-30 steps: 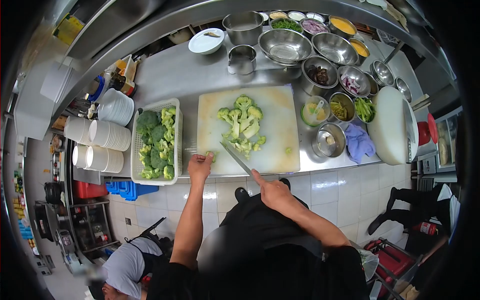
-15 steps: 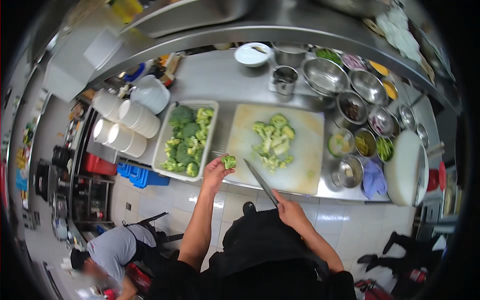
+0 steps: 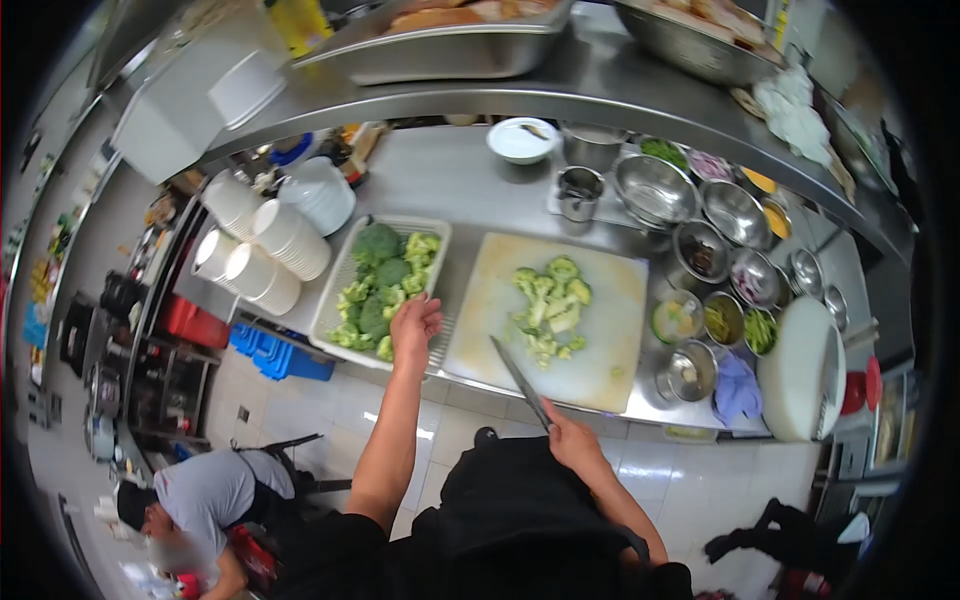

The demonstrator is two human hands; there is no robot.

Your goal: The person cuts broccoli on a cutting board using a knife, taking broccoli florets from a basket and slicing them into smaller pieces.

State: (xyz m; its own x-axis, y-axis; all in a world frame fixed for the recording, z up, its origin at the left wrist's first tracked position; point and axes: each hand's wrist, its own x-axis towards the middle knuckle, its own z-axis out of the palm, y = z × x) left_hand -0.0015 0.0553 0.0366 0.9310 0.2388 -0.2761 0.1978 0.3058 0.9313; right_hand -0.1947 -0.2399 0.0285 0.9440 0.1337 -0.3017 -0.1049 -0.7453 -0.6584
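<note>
My left hand (image 3: 414,326) is over the right rim of a white plastic basket (image 3: 443,250) holding broccoli florets (image 3: 385,275). Its fingers are loosely bent and apart, and nothing shows in them. My right hand (image 3: 578,440) grips a knife (image 3: 520,380) by its handle. The blade points up and left, over the front of a white cutting board (image 3: 480,300). Cut broccoli pieces (image 3: 552,305) lie in a pile on the board, with small crumbs at the pile's near end.
Stacks of white paper cups (image 3: 290,240) stand left of the basket. Several metal bowls (image 3: 655,190) with chopped ingredients crowd the right side, near a purple cloth (image 3: 738,388). A steel shelf (image 3: 480,105) overhangs the back. A person (image 3: 215,500) bends over at lower left.
My left hand has moved from the board's left edge to the basket, and the floret it held is gone from its fingers. My right hand still holds the knife. The view has tilted up.
</note>
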